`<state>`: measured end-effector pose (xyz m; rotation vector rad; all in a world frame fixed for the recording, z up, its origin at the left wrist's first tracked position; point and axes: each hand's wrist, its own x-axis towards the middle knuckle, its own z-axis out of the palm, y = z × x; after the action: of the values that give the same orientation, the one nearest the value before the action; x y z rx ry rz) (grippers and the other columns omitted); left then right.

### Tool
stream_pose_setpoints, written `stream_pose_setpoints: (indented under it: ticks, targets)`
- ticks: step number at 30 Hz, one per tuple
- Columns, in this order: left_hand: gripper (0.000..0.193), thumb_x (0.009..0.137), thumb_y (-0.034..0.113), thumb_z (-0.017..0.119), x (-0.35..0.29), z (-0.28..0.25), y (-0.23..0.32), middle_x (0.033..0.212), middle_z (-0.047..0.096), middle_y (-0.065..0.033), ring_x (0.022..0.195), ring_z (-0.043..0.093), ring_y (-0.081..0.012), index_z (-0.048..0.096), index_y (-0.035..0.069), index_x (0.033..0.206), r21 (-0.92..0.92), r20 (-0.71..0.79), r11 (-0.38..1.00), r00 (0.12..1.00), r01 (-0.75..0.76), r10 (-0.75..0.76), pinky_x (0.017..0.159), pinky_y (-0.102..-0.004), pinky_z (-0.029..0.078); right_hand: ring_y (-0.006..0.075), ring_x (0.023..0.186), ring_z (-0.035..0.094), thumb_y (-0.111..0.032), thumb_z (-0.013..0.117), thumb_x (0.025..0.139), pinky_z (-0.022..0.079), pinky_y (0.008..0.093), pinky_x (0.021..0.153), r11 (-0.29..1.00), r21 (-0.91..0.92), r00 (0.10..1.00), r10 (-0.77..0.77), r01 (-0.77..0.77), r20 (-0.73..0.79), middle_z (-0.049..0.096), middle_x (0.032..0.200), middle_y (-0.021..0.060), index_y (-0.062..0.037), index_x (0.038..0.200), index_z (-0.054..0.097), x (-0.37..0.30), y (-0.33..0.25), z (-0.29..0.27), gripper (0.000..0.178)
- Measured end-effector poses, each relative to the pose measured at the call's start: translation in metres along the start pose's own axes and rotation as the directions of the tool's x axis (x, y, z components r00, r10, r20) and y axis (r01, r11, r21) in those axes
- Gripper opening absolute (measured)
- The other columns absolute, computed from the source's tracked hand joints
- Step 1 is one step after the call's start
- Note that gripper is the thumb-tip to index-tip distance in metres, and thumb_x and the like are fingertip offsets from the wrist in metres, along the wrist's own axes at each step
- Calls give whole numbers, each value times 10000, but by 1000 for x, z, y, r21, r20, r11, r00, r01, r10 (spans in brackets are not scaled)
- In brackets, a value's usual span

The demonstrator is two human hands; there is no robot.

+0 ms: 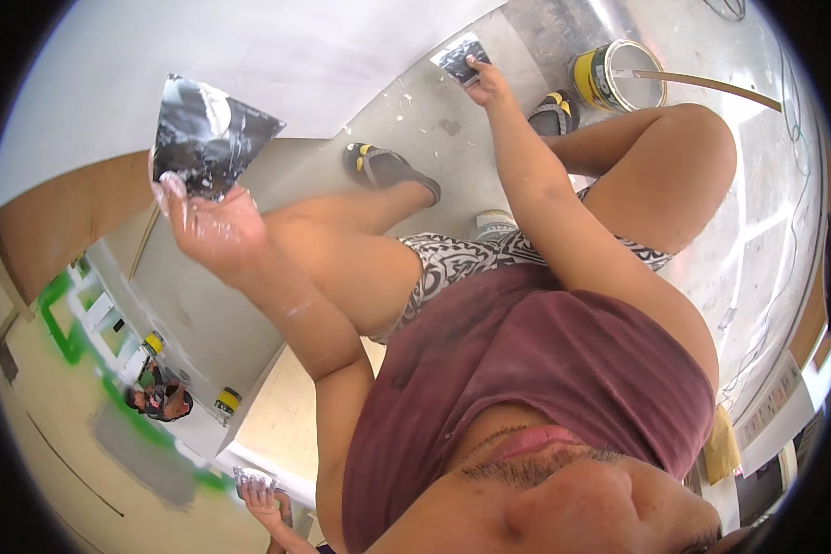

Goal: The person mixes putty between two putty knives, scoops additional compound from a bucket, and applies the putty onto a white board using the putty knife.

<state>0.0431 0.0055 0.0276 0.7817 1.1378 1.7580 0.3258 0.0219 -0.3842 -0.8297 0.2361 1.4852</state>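
Maroon shirt (545, 388) fills the lower view, closest to the lens, above patterned shorts (452, 263) and bent bare knees. From it both forearms reach toward a pale wall (249, 46).

Left hand (214, 226), smeared with white filler, has its fingers clamped on the lower edge of a wide dark putty knife (203, 129); a dab of white compound sits on the blade above the fingertips, and the blade is lifted clear of the wall. Right hand (486, 85) pinches a smaller putty knife (460, 57), fingertips closed on its near edge, the blade lying flat against the grey floor strip (415, 111) at the wall's foot.

Judging by this, clean work means keeping the small blade at a low angle with even pressure, and the loaded blade level so the compound stays put.

Beyond the right fingers stands an open yellow paint can (617, 76) with a stick (711, 85) across it. Two black sandals (388, 168) rest between the hands, close enough to crowd a stroke. Far below the left fingers, another person's hand (263, 499) holds a tool.
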Motion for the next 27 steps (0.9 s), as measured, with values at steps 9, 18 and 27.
stream_pose_setpoints:
  ticks: [9, 18, 27]
  targets:
    - [300, 949, 167, 585, 4, -1, -8, 1149, 619, -108, 1042, 561, -187, 599, -55, 1150, 35, -95, 998, 995, 44, -41, 921, -369, 428, 281, 967, 651, -37, 562, 938, 544, 537, 870, 994, 84, 990, 82, -72, -112, 625, 1107, 102, -70, 1213, 505, 32, 50, -19, 283]
    - [356, 895, 96, 544, 9, -12, -7, 1202, 592, -126, 1139, 548, -254, 557, -34, 1226, 19, -81, 998, 995, 55, -53, 1027, -443, 393, 327, 1129, 586, -81, 506, 982, 488, 535, 1008, 998, -14, 990, 59, -61, -128, 553, 1267, 152, 1, 1284, 445, 39, 46, -16, 319]
    - [338, 889, 86, 540, 7, -15, -4, 1196, 594, -128, 1134, 550, -250, 565, -31, 1205, 29, -68, 997, 996, 68, -66, 1023, -442, 395, 331, 1123, 587, -57, 485, 983, 516, 544, 970, 998, -8, 982, 60, -62, -181, 548, 1237, 172, 23, 1239, 450, 40, 44, 11, 271]
